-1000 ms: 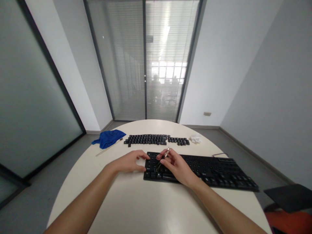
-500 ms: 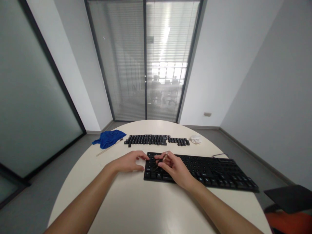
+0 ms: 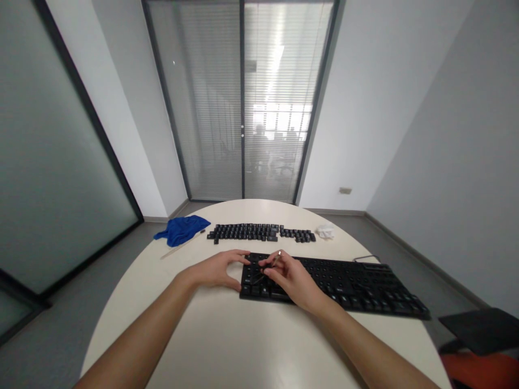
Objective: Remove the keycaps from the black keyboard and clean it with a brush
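Note:
A black keyboard (image 3: 352, 289) lies at a slant across the front of the table, with many of its keycaps off. My left hand (image 3: 214, 268) grips its left end, thumb at the near side edge and fingertips at the far left corner. Over the left part of the keyboard, my right hand (image 3: 290, 278) pinches a thin wire keycap puller (image 3: 257, 279), its wires reaching down to the keys. Part of the puller is hidden by my fingers. Loose black keycaps (image 3: 247, 232) stand in rows behind the keyboard.
At the back left of the round table (image 3: 219, 346) lie a blue cloth (image 3: 181, 230) and a thin wooden brush (image 3: 182, 245). A crumpled white tissue (image 3: 325, 232) sits at the back right. The keyboard's cable (image 3: 367, 256) curls behind it.
My left hand has moved slightly right and now touches the keyboard's left end. My right hand, with the keycap puller, has shifted a little at the same keys.

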### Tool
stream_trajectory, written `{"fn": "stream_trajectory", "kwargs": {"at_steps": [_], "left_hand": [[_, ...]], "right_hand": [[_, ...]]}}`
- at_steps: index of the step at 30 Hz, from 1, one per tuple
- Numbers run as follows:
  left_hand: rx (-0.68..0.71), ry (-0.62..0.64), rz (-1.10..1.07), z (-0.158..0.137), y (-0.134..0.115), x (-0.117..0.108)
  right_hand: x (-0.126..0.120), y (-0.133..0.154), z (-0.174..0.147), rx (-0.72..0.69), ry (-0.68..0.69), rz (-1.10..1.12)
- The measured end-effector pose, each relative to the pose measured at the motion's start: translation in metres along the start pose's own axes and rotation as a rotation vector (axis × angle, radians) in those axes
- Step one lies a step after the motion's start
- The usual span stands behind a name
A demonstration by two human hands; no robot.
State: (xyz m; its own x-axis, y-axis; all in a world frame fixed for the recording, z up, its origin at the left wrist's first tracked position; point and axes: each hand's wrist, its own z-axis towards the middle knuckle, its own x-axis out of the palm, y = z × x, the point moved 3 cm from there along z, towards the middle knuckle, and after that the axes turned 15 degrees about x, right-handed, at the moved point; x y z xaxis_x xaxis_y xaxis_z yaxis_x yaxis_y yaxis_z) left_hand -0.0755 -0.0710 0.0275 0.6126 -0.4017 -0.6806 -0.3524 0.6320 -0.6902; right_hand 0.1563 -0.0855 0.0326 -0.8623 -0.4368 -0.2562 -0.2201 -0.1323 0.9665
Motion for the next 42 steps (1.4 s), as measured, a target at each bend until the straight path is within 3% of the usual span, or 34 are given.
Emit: {"fn": "stream_trajectory", "kwargs": {"at_steps": [14, 22, 29, 42], "left_hand": [[0.007, 0.007, 0.024, 0.001, -0.001, 0.0], [0.036, -0.01, 0.018, 0.002, 0.002, 0.001], [0.047, -0.031, 0.007, 0.001, 0.011, 0.002], [0.048, -0.01, -0.018, 0.004, -0.003, 0.0]], "right_hand": [[0.009, 0.001, 0.001, -0.003, -0.024, -0.001], [0.015, 0.005, 0.001, -0.039, -0.054, -0.151], [0.019, 0.016, 0.005, -0.098, 0.0, -0.163], [0.03, 0.026, 0.009, -0.15, -0.013, -0.463]]}}
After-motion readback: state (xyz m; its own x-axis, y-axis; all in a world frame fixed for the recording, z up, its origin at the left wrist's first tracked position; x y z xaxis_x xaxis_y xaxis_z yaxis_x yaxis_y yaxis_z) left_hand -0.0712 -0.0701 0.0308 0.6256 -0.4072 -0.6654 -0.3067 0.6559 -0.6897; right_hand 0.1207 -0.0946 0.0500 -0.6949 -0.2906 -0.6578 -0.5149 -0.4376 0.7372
